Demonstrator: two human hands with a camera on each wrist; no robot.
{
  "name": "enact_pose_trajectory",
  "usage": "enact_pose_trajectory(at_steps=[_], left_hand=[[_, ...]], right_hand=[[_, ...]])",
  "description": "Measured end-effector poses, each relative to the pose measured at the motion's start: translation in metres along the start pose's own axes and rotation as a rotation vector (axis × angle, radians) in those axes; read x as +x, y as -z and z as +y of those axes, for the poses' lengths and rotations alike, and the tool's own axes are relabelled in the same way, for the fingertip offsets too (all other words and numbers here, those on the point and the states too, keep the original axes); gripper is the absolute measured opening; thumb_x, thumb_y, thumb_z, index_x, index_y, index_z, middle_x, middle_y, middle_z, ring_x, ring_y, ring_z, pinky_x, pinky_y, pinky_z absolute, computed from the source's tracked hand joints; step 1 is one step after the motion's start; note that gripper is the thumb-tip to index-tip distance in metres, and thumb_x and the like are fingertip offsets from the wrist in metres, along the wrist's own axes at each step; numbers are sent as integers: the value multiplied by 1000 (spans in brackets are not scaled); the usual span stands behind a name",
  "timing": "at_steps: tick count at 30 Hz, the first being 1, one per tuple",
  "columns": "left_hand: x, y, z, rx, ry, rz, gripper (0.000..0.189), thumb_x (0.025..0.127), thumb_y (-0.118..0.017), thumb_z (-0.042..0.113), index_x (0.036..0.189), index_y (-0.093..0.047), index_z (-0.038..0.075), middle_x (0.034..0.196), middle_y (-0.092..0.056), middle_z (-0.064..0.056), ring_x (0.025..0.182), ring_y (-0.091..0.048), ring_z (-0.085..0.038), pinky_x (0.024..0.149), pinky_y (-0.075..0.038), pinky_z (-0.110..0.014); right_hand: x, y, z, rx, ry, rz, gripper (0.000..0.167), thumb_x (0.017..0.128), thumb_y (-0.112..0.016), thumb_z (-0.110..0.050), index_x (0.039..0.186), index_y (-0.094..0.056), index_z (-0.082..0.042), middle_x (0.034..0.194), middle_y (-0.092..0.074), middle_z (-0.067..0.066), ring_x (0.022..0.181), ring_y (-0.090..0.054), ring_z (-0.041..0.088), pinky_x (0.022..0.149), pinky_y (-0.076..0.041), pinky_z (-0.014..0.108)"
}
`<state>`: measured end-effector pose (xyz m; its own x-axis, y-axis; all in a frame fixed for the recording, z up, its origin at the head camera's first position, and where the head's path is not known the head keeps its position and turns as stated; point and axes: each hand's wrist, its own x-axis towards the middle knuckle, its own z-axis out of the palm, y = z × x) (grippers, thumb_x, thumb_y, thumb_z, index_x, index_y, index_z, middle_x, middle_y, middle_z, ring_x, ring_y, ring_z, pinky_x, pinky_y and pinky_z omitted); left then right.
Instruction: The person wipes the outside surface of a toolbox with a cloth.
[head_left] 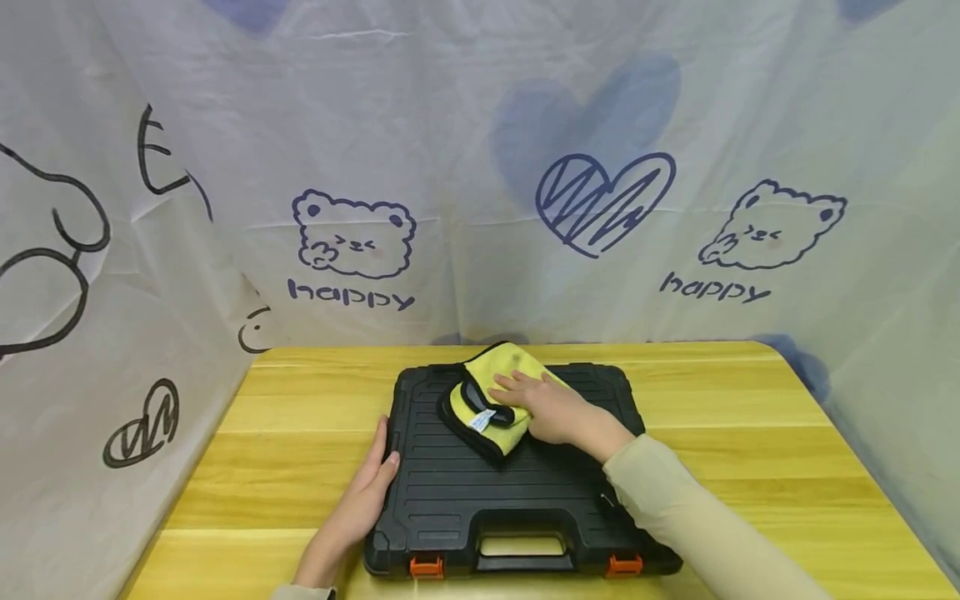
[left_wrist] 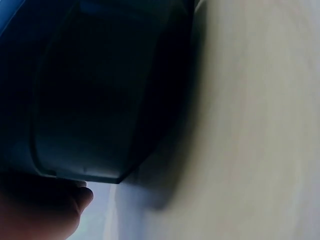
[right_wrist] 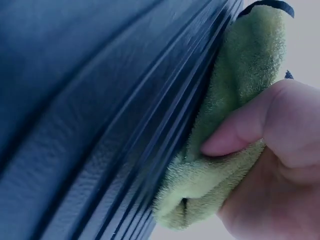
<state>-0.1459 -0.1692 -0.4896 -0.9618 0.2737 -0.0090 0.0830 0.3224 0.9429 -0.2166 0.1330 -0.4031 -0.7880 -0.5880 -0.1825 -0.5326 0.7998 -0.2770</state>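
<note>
A black plastic tool case (head_left: 442, 500) with a ribbed lid and orange latches lies flat on the table, its handle side toward me. On its lid is a folded yellow microfibre cloth (head_left: 495, 362) with black edging and a small white label. My right hand (head_left: 558, 408) presses on the cloth with fingers spread. In the right wrist view the thumb (right_wrist: 245, 127) pushes into the fluffy cloth (right_wrist: 200, 185). Along the case's left side rests my left hand (head_left: 367, 487), fingers extended and thumb by the edge. Most of that hand is hidden in the left wrist view.
The wood-grain table (head_left: 300, 408) extends on both sides of the case. Behind and beside it hangs a pale curtain (head_left: 465, 167) printed with hearts, bears and the word happy.
</note>
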Motion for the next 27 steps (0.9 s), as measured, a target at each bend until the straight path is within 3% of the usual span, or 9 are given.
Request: enact_pose_trajectory(at_steps=[5, 11, 21, 27], left_hand=[[-1, 0, -1, 4, -11, 3, 63, 111, -30, 29, 159, 8, 16, 166, 9, -8, 150, 7, -30, 117, 0, -58], [-1, 0, -1, 26, -35, 17, 62, 110, -32, 27, 160, 4, 13, 165, 6, -11, 150, 6, -32, 117, -1, -58], [0, 0, -1, 82, -73, 35, 60, 111, -31, 26, 160, 0, 10, 165, 4, -15, 150, 4, -36, 117, -1, -59], [0, 0, 1, 98, -67, 34, 60, 111, -30, 26, 160, 0, 9, 165, 4, -16, 150, 4, -36, 117, -1, -58]], right_hand=[[15, 0, 12, -77, -112, 11, 74, 90, -50, 6, 158, -30, -19, 164, -21, 7, 150, -17, 31, 117, -14, 60], [21, 4, 30, -58, -254, 13, 69, 93, -47, -2, 158, -26, -11, 162, -21, 18, 149, -18, 35, 117, -11, 59], [21, 6, 28, 39, -258, -18, 68, 94, -40, 3, 158, -23, -8, 162, -17, 22, 149, -11, 40, 116, -7, 63], [20, 14, 15, 71, -263, -73, 63, 96, -38, 3, 157, -29, -10, 161, -17, 24, 149, -11, 42, 116, -14, 62]])
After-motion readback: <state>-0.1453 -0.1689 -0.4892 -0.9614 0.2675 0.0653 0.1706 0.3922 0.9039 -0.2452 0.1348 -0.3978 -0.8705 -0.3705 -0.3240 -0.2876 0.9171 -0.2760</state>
